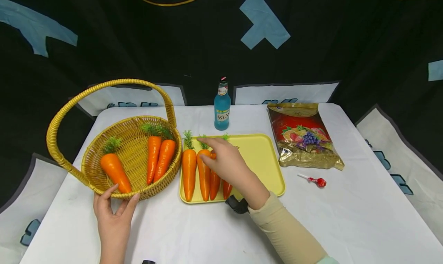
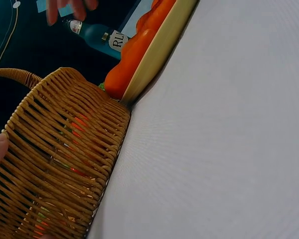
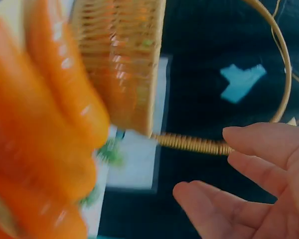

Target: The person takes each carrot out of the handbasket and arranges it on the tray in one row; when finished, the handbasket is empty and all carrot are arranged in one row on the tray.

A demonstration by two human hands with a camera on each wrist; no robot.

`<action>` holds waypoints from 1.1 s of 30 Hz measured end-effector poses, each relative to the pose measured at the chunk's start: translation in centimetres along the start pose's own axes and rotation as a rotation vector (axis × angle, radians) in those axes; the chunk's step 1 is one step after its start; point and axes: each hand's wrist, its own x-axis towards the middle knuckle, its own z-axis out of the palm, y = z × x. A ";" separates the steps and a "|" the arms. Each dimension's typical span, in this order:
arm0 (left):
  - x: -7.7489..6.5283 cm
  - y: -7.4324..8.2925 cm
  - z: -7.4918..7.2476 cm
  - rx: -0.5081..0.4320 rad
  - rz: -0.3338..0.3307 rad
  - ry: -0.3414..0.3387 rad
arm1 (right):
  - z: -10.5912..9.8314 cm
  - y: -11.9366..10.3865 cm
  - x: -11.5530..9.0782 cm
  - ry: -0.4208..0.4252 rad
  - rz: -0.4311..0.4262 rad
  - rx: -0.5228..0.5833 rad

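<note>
Near the left edge of the table (image 1: pixel 173 237), your left hand (image 1: pixel 114 214) grips the front rim of the wicker basket (image 1: pixel 162 188). Over the yellow tray (image 1: pixel 263 168), your right hand (image 1: pixel 223 158) holds nothing, fingers apart; best pinch one carrot (image 1: pixel 189 175) alone, basket steady. Count three basket carrots (image 1: pixel 115 171), four on the tray, one blue bottle (image 1: pixel 222 109), one lollipop (image 1: pixel 320 182), one fruit-printed bag (image 1: pixel 304 137).

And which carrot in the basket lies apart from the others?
The leftmost carrot in the head view, nearest the left hand; the other two carrots lie together at the right of the basket.
</note>
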 end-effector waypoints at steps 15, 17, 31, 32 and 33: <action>-0.2 -0.1 -0.1 0.042 -0.028 -0.002 | 4.9 -6.8 6.0 -0.135 -0.179 -0.035; -0.2 -0.1 -0.1 0.039 -0.024 -0.002 | 5.6 -7.3 6.4 -0.155 -0.180 -0.064; -0.1 -0.3 -0.1 0.001 0.036 0.006 | 9.3 -9.1 8.3 -0.210 -0.098 -0.196; -0.1 -0.3 -0.2 0.005 0.030 0.006 | 9.5 -9.1 8.4 -0.213 -0.089 -0.206; -0.1 -0.3 -0.2 0.014 0.024 0.007 | 9.7 -9.2 8.5 -0.214 -0.083 -0.217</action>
